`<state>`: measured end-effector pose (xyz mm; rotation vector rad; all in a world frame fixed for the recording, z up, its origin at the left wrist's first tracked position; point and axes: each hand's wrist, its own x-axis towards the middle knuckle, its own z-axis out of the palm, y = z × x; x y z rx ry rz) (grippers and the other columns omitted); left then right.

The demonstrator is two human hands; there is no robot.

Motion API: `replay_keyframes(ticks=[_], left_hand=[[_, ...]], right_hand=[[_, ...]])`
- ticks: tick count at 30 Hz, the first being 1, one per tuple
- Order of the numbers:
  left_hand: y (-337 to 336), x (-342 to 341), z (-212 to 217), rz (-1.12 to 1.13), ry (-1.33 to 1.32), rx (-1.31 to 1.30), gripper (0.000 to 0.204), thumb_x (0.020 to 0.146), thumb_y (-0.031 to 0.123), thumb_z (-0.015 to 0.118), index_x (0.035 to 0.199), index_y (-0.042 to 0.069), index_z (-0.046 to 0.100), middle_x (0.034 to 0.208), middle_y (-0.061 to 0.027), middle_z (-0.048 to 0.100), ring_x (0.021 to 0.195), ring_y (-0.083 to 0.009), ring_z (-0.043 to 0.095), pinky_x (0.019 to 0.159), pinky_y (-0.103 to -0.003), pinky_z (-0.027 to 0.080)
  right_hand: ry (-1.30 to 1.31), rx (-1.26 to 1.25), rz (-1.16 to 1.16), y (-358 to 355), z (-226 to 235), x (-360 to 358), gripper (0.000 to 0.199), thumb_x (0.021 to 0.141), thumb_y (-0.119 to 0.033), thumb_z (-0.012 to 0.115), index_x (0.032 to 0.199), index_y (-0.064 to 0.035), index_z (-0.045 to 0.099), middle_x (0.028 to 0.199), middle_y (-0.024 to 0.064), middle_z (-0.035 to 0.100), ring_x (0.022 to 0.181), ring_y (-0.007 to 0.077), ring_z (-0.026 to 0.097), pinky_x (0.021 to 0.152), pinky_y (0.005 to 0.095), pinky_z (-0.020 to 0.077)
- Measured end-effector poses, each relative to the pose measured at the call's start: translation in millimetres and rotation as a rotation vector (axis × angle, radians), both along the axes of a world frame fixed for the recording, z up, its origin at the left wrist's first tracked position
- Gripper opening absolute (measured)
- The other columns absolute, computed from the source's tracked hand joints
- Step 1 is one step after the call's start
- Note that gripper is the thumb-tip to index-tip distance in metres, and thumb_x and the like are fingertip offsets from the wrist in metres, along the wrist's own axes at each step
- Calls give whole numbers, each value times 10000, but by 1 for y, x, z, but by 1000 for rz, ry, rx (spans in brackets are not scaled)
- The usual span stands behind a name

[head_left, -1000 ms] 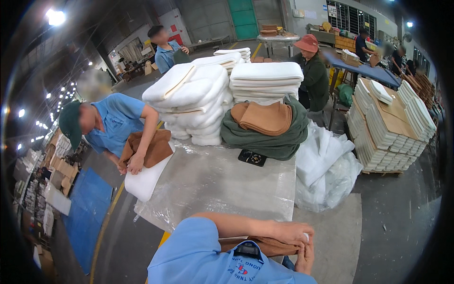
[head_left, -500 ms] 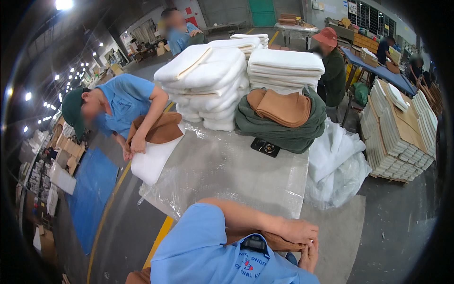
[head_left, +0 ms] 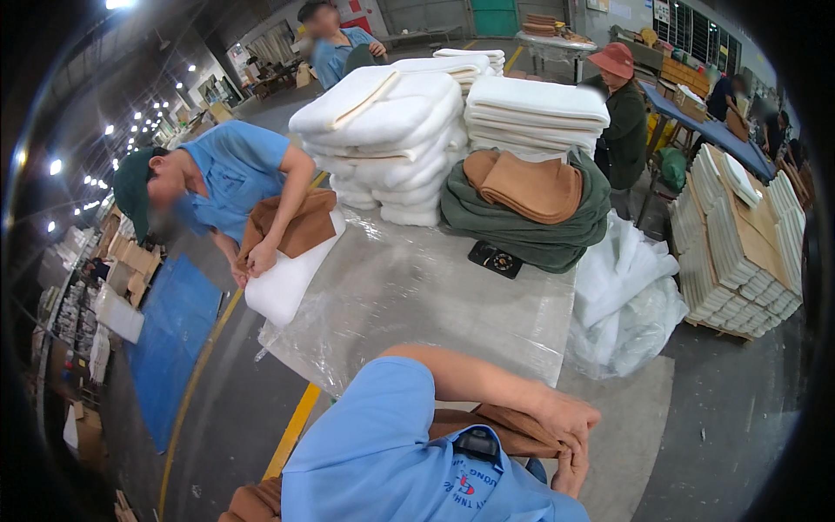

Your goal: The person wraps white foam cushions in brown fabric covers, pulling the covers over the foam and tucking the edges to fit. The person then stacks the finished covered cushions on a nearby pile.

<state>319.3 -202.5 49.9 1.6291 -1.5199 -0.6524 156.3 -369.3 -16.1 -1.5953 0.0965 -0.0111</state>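
Observation:
My left arm reaches across to the right, and my left hand (head_left: 567, 416) is closed on the edge of a brown fabric cover (head_left: 509, 428). Just below it my right hand (head_left: 571, 470) pinches the same edge, the two hands touching or nearly so. Most of the cover is hidden behind my blue shirt and forearm. More brown fabric (head_left: 254, 501) shows at the lower left, beside my body. What lies inside the cover, if anything, cannot be seen.
Ahead stands a plastic-covered table (head_left: 417, 296) with white padding stacks (head_left: 383, 130), folded green fabric (head_left: 522, 235), brown pieces (head_left: 526, 187) and a black phone (head_left: 495, 259). At left a co-worker (head_left: 222, 178) handles a brown cover over white padding. Plastic bags (head_left: 622, 296) and stacked boards (head_left: 731, 252) stand right.
My hands have shifted slightly right, still on the cover's edge. The view has tilted a little, so the table and stacks sit slightly higher and further right.

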Motion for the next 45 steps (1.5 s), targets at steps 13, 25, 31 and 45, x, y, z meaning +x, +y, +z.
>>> replay_keyframes(ticks=[13, 25, 31, 45], left_hand=[[-33, 23, -79, 214, 190, -45, 391, 953, 378, 652, 901, -1, 730, 807, -203, 716, 740, -347, 693, 692, -478, 526], [-41, 48, -137, 121, 875, 67, 508, 1063, 401, 565, 914, -58, 722, 736, -62, 700, 709, -168, 593, 647, -403, 495], [-31, 51, -144, 192, 799, 116, 476, 1035, 411, 595, 927, -26, 748, 766, -73, 719, 725, -174, 606, 652, -400, 495], [-28, 43, -129, 214, 421, 273, 530, 968, 539, 655, 867, 32, 770, 699, -91, 682, 679, -165, 594, 641, -423, 488]], right_hand=[[113, 202, -150, -7, -22, 29, 378, 1089, -291, 578, 1250, 37, 675, 1067, 63, 710, 968, 140, 644, 858, 297, 504], [286, 364, -79, -27, -54, 68, 416, 1073, -374, 605, 1261, -7, 664, 1062, 46, 704, 866, 132, 646, 730, 289, 500], [393, 549, -30, -27, -74, 68, 488, 1056, -346, 627, 1414, -16, 583, 1306, 82, 676, 1158, 212, 667, 984, 379, 529], [550, 235, -289, -9, -76, 30, 323, 1099, -433, 523, 1188, -142, 629, 959, -12, 706, 869, 131, 630, 743, 309, 474]])
